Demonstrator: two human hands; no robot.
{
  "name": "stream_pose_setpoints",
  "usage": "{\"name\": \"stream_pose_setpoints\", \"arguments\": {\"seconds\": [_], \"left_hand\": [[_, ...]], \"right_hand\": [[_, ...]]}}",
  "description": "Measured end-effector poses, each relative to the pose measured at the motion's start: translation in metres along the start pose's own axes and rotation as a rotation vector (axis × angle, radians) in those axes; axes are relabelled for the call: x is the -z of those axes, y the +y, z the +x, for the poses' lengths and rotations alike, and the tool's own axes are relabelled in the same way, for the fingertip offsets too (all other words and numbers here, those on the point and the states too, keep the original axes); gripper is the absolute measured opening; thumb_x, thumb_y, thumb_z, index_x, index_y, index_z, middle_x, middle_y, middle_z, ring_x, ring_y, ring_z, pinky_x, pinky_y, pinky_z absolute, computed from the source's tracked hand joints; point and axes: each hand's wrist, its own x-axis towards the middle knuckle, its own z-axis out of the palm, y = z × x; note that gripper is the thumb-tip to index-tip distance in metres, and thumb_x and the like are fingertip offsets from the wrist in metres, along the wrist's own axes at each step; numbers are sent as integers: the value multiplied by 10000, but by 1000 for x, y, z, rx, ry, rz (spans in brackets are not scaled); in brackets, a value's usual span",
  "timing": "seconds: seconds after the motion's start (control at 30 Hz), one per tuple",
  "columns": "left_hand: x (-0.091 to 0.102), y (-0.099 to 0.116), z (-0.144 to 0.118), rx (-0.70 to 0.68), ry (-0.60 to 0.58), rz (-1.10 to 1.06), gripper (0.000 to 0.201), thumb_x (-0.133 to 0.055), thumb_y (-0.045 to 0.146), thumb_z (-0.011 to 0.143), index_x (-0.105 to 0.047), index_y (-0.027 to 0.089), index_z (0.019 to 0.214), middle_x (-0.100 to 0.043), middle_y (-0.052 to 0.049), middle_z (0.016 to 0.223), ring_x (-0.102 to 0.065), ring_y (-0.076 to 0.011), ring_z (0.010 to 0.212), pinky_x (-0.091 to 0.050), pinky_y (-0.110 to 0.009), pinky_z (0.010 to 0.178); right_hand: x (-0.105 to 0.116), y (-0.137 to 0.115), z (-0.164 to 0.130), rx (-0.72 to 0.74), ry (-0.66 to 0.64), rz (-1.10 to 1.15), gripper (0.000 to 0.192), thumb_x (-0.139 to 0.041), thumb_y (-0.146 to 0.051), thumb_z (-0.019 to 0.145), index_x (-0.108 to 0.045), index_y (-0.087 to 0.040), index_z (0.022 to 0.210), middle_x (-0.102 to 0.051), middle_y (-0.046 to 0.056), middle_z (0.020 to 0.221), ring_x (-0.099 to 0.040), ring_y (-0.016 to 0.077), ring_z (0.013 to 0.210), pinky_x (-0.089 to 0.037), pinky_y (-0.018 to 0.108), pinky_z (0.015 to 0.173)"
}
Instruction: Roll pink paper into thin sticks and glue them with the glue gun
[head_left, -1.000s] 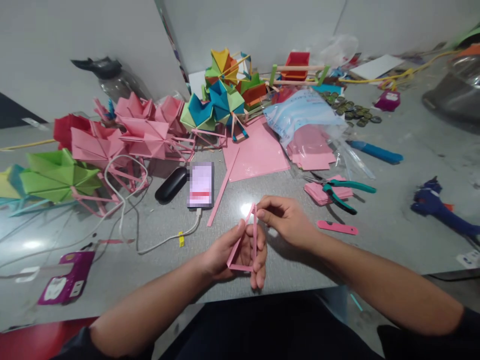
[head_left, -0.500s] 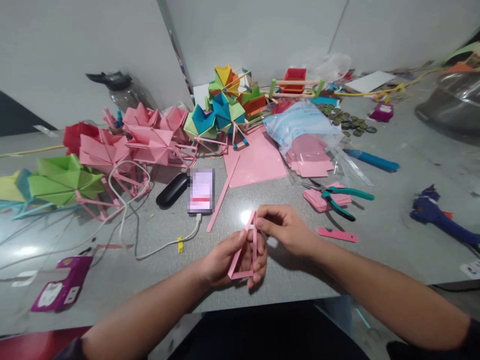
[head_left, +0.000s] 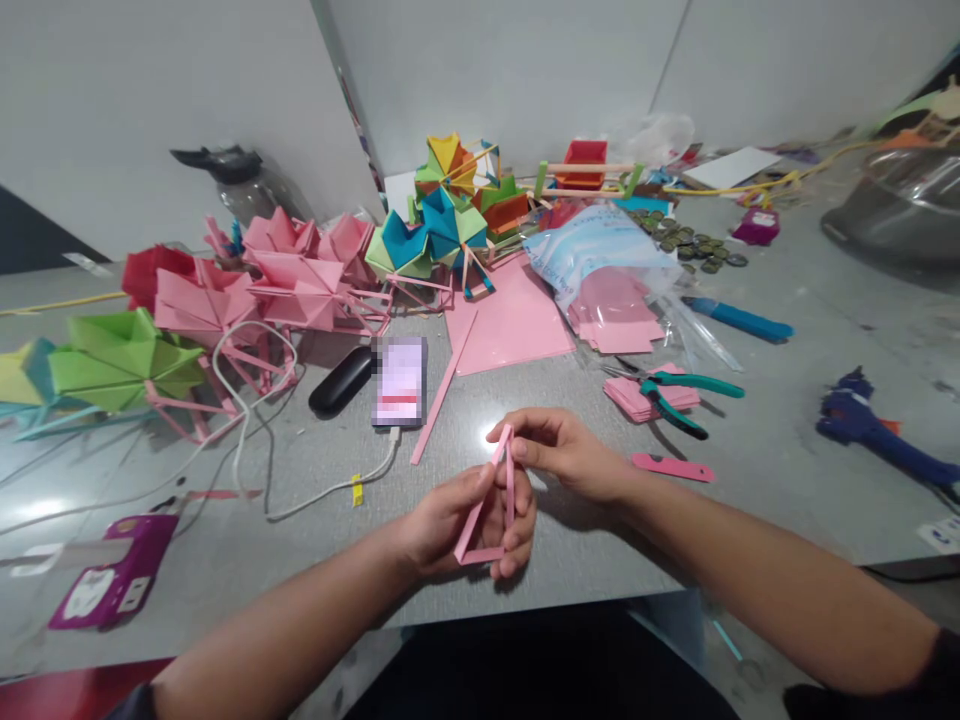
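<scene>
Pink paper triangle upright between both hands; apex away

**Open bench around the phone, clutter behind**

Take the phone as the mark. Right of it, bare bench runs to the pliers — broken only by a pink strip lying just beside the phone. Left, a black case and white cable block. Behind, folded paper shapes and a pink sheet crowd the way.

Phone on charging cable beside black case; pink paper sheet behind; teal-handled pliers on pink paper stack; blue glue gun far right; folded paper models left.
</scene>
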Motion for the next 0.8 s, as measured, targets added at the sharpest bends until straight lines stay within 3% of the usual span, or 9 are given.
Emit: {"name": "stream_pose_setpoints", "arguments": {"seconds": [0.3,0.47,0.57,0.63,0.8], "left_hand": [[-9,4,-2,98,-127,-130,479,-556,633,1001,-663,169,946,-574,-21,702,-573,-148,499,-410,-235,438],[-6,5,-1,142,-102,-114,556,-513,683,1001,-684,155,977,-641,-52,736,-659,-194,566,-490,-279,508],[-4,4,0,154,13,34,709,-433,773,991,-698,119,1061,-727,-124,871,-756,-272,777,-582,-381,713],[-4,5,2,72,135,214,765,-422,798,983,-701,99,1121,-751,-166,977,-755,-303,911,-579,-448,851],[-11,8,1,-442,532,935,443,-613,581,1014,-706,153,1084,-727,-117,1036,-666,-246,977,-524,-414,937]], "right_hand": [[-1,10,-1,-142,-115,306,387,-926,-493,782,-779,-203,993,-745,-12,764,-713,120,670,-553,247,694],[-1,9,-1,-86,-106,302,329,-932,-465,781,-778,-196,892,-718,-16,788,-667,98,686,-532,224,677],[0,5,-1,-41,-68,222,302,-930,-448,784,-770,-204,862,-698,-21,786,-649,108,705,-546,250,706],[3,3,0,-18,-43,173,285,-914,-447,804,-767,-210,863,-696,-19,788,-644,116,703,-552,270,713],[8,4,3,87,35,59,284,-881,-483,834,-767,-229,883,-694,-17,796,-631,129,710,-533,288,694]]}}
